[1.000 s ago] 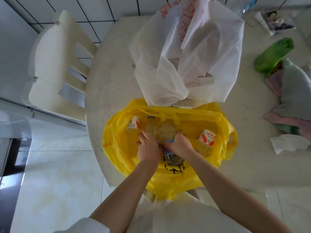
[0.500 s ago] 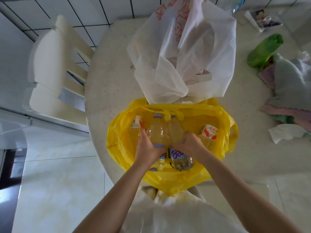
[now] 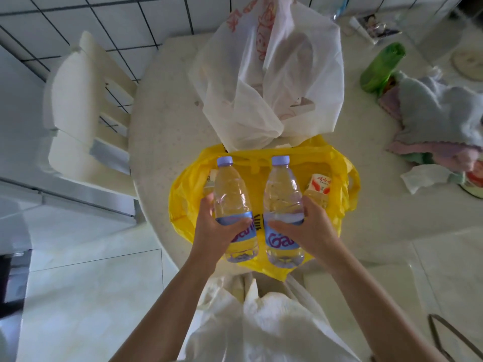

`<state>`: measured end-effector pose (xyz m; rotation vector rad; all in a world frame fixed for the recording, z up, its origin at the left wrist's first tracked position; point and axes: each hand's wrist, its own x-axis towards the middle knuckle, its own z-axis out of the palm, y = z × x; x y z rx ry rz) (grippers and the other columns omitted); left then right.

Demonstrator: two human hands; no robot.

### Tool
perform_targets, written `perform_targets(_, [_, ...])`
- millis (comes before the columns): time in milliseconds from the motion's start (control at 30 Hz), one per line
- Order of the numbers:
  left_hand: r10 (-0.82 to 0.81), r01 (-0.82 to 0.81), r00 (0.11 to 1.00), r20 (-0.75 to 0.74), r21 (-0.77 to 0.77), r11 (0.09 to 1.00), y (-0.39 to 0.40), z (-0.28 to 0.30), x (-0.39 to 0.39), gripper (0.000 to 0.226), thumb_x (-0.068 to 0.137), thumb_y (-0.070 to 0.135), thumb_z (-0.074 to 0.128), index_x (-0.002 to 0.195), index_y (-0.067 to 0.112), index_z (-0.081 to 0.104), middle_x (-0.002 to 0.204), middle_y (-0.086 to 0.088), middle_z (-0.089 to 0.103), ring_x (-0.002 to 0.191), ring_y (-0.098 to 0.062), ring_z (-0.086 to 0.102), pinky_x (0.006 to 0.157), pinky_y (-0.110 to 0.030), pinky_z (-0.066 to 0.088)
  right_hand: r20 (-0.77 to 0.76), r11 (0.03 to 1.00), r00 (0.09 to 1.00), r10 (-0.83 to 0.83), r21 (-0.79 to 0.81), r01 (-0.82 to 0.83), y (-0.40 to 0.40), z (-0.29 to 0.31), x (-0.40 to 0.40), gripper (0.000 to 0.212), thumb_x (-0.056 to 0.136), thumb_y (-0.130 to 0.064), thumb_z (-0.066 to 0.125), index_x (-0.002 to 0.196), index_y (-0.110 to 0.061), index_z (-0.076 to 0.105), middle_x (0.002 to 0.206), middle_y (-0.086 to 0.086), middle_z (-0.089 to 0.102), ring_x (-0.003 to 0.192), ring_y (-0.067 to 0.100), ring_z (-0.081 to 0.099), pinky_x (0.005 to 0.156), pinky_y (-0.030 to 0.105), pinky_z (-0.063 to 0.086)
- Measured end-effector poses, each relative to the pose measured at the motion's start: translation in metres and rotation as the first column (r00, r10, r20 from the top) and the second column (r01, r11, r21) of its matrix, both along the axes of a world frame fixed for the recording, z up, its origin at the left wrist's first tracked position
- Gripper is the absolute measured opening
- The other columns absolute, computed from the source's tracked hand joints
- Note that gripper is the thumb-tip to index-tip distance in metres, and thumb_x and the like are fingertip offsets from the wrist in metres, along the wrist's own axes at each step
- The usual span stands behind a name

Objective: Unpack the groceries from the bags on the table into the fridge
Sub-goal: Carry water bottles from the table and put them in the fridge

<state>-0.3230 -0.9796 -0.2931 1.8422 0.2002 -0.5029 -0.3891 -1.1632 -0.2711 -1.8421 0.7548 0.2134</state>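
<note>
My left hand [image 3: 217, 228] grips a clear water bottle [image 3: 232, 194] with a pale purple cap and blue label. Beside it, my right hand [image 3: 311, 226] grips a second water bottle [image 3: 281, 194] of the same kind. Both bottles are held upright above the open yellow plastic bag [image 3: 337, 176] at the table's near edge. Inside that bag a small drink carton [image 3: 320, 185] with red print stands at the right, and another carton [image 3: 210, 178] peeks out behind the left bottle. A white bag [image 3: 266, 74] with red print stands just behind the yellow one.
The round pale table [image 3: 162, 137] carries a green bottle [image 3: 381, 66] lying at the right, crumpled cloths [image 3: 439, 118] and a white tissue [image 3: 426, 176]. A white chair [image 3: 78, 105] stands at the left. Tiled floor surrounds the table.
Both hands have lifted the two water bottles up out of the yellow bag and drawn them apart; a second ago they were still down inside it.
</note>
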Motion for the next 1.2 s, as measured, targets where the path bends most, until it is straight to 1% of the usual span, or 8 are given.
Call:
perform_targets(100, [0.030,-0.028,0.999,0.030,-0.067,0.997,0.004,0.010,-0.014,0.081,0.062,0.012,0.089,0.130,0.019,0.046,0.112,-0.001,0.063,0.089,-0.006,0.067,0.064,-0.019,0.055,0.069,0.999,0.997,0.019,0.025,-0.020,0.003,0.010,-0.013,0.049,0.064,-0.031,0.086,0.106,-0.022,0.061,0.090,-0.007,0.072,0.077,0.006,0.070,0.063,0.025,0.057])
perform_targets(267, [0.081,-0.074,0.995,0.051,-0.113,0.991,0.009,0.021,-0.049,0.084,0.059,0.011,0.091,0.127,0.028,0.043,0.109,0.000,0.066,0.091,-0.011,0.068,0.065,-0.023,0.057,0.121,0.997,0.990,0.071,0.015,-0.073,0.010,0.015,-0.038,0.061,0.049,-0.051,0.083,0.101,-0.029,0.059,0.090,-0.009,0.071,0.080,0.008,0.069,0.067,0.036,0.059])
perform_targets(400, [0.163,-0.152,0.984,0.066,-0.153,0.977,0.011,0.026,-0.097,0.094,0.050,0.021,0.092,0.128,0.026,0.040,0.108,-0.001,0.066,0.094,-0.013,0.068,0.074,-0.029,0.058,0.211,0.988,0.965,0.153,-0.017,-0.153,0.012,0.019,-0.070,0.058,0.047,-0.050,0.083,0.096,-0.031,0.058,0.087,-0.011,0.071,0.077,0.001,0.067,0.064,0.025,0.053])
perform_targets(600, [0.402,-0.386,0.913,0.078,-0.163,0.908,0.017,0.024,-0.196,0.085,0.053,0.013,0.088,0.125,0.025,0.044,0.107,-0.002,0.068,0.096,-0.015,0.069,0.081,-0.035,0.058,0.246,0.945,0.913,0.325,-0.041,-0.325,0.017,0.015,-0.122,0.063,0.050,-0.053,0.081,0.101,-0.026,0.056,0.093,-0.006,0.071,0.085,0.014,0.069,0.074,0.047,0.056])
perform_targets(767, [0.536,-0.529,0.844,0.036,-0.115,0.841,0.037,0.024,-0.260,0.075,0.051,0.012,0.084,0.118,0.024,0.054,0.101,0.002,0.070,0.091,-0.015,0.070,0.083,-0.041,0.058,0.215,0.881,0.858,0.467,-0.036,-0.471,0.041,0.019,-0.160,0.071,0.042,-0.055,0.077,0.103,-0.025,0.055,0.093,-0.008,0.069,0.085,0.011,0.067,0.076,0.040,0.056])
perform_targets(900, [0.656,-0.653,0.755,0.014,-0.066,0.754,0.063,0.028,-0.300,0.066,0.047,0.017,0.086,0.107,0.025,0.060,0.096,0.004,0.072,0.087,-0.013,0.071,0.081,-0.043,0.058,0.212,0.794,0.772,0.599,-0.038,-0.606,0.071,0.024,-0.180,0.081,0.041,-0.056,0.077,0.111,-0.023,0.056,0.098,-0.007,0.069,0.087,0.008,0.066,0.072,0.025,0.056])
perform_targets(1033, [0.734,-0.733,0.678,0.021,-0.040,0.679,0.096,0.033,-0.336,0.067,0.047,0.019,0.090,0.105,0.028,0.057,0.097,0.005,0.071,0.084,-0.009,0.071,0.075,-0.035,0.059,0.201,0.691,0.670,0.715,-0.056,-0.721,0.112,0.028,-0.198,0.074,0.048,-0.040,0.089,0.113,-0.022,0.056,0.098,-0.009,0.069,0.086,0.003,0.065,0.066,0.010,0.049])
perform_targets(1200, [0.821,-0.821,0.570,0.024,-0.028,0.571,0.153,0.032,-0.384,0.069,0.054,0.006,0.092,0.107,0.026,0.053,0.099,0.003,0.068,0.082,-0.009,0.070,0.067,-0.024,0.057,0.183,0.595,0.580,0.794,-0.034,-0.803,0.181,0.028,-0.224,0.063,0.049,-0.038,0.086,0.103,-0.030,0.055,0.093,-0.010,0.068,0.083,0.003,0.065,0.069,0.018,0.050])
